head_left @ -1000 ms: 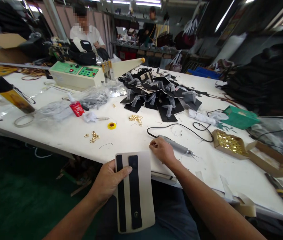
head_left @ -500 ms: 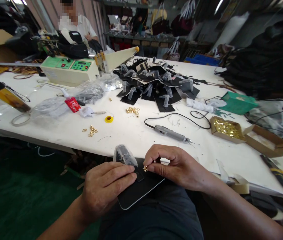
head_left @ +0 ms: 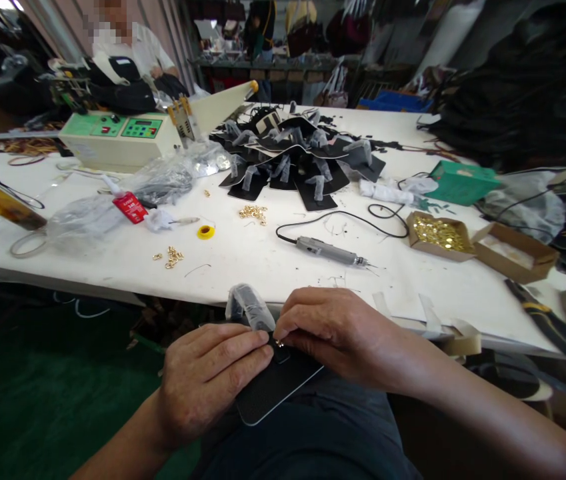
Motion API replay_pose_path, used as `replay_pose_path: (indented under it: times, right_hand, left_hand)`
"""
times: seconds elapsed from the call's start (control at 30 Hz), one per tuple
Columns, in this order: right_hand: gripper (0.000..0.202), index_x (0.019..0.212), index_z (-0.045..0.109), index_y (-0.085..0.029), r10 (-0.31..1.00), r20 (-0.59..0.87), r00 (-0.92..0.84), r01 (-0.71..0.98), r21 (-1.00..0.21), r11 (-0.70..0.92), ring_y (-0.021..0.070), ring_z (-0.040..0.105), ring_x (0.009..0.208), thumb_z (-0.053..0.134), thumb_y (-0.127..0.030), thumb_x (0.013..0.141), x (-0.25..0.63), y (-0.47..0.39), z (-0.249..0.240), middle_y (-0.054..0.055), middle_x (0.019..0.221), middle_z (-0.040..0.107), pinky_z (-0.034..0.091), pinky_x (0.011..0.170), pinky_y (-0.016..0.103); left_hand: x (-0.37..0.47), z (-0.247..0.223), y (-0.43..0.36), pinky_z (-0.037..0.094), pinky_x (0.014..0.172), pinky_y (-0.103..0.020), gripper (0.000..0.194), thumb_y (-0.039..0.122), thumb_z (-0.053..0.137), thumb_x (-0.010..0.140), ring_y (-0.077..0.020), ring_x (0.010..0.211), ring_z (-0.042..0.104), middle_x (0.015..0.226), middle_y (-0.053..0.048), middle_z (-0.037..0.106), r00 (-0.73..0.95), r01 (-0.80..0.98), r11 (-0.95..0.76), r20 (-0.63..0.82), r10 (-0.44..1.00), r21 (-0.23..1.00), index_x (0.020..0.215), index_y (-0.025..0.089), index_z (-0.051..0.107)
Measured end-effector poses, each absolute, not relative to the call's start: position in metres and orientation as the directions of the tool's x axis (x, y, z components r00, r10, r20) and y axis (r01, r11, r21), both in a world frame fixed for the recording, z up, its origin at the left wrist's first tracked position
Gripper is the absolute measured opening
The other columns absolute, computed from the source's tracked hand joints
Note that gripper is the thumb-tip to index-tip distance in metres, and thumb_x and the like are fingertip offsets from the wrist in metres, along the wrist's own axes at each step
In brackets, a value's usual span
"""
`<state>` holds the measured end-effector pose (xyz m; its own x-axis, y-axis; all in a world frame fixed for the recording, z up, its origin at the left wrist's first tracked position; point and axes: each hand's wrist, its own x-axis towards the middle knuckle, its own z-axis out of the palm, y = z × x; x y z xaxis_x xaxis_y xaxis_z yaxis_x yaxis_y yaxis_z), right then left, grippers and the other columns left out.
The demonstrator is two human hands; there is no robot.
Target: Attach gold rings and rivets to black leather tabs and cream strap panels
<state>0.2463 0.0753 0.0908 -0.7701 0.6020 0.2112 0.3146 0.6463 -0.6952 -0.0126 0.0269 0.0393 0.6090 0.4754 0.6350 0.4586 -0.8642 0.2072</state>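
Left hand (head_left: 207, 370) atop black panel (head_left: 277, 381), grip unclear; likely light, stiffish, best held edgewise. Right hand (head_left: 333, 330), just beside, pinches gold fitting (head_left: 279, 344), probably slippery.

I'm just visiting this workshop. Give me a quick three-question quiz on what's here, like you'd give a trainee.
1. True or false: the left hand rests on the black panel.
2. What does the right hand pinch? a) the red bottle; b) a gold piece; c) the grey tool.
3. Fill in the colour: the box just behind the gold-filled carton is ____.

Key: 1. true; 2. b; 3. green.
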Motion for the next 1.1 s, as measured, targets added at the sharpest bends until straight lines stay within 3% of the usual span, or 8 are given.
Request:
replay_pose_path:
  times: [0.2,0.3,0.57,0.83,1.1]
  right_hand:
    - [0.018,0.105,0.073,-0.021,0.57,0.224,-0.79,0.387,-0.539,0.748,0.018,0.066,0.084,0.055,-0.018,0.104,0.248,0.07,0.089,0.006,0.095,0.074,0.048,0.074,0.029]
    - [0.018,0.104,0.073,-0.021,0.571,0.228,-0.789,0.399,-0.518,0.757,0.0186,0.067,0.083,0.055,-0.017,0.104,0.248,0.068,0.087,0.006,0.094,0.074,0.047,0.073,0.03]
    - [0.008,0.105,0.073,-0.022,0.683,0.203,-0.702,0.427,-0.647,0.632,0.0163,0.067,0.086,0.066,-0.022,0.101,0.249,0.07,0.078,0.002,0.094,0.074,0.046,0.08,0.029]
    - [0.012,0.097,0.075,-0.017,0.672,0.18,-0.719,0.367,-0.722,0.586,0.0136,0.064,0.083,0.063,-0.016,0.1,0.241,0.066,0.072,0.002,0.089,0.072,0.046,0.075,0.027]
    - [0.015,0.1,0.08,-0.019,0.781,0.022,-0.625,0.358,-0.881,0.31,0.0146,0.067,0.084,0.065,-0.019,0.096,0.243,0.059,0.07,0.002,0.093,0.076,0.049,0.076,0.027]
  left_hand:
    - [-0.007,0.037,0.028,0.064,0.091,-0.036,0.023,0.01,0.065,0.097,-0.0228,0.108,0.075,0.116,-0.011,0.082,0.608,0.46,-0.861,0.63,0.483,0.216,0.118,0.013,0.075]
    - [-0.006,0.036,0.027,0.063,0.09,-0.036,0.023,0.012,0.066,0.097,-0.0234,0.107,0.075,0.116,-0.012,0.081,0.606,0.46,-0.86,0.63,0.486,0.22,0.117,0.011,0.075]
    - [-0.006,0.035,0.025,0.063,0.09,-0.037,0.024,0.012,0.059,0.101,-0.0228,0.109,0.073,0.118,-0.013,0.08,0.593,0.466,-0.857,0.642,0.487,0.22,0.119,0.01,0.074]
    - [-0.008,0.027,0.021,0.06,0.1,-0.038,0.035,-0.001,0.065,0.088,-0.0226,0.117,0.071,0.124,-0.016,0.078,0.57,0.45,-0.84,0.627,0.531,0.303,0.122,0.009,0.072]
    - [0.004,0.028,0.023,0.061,0.095,-0.031,0.044,-0.006,0.068,0.083,-0.0197,0.11,0.076,0.119,-0.014,0.08,0.496,0.393,-0.807,0.637,0.59,0.441,0.124,0.013,0.07]
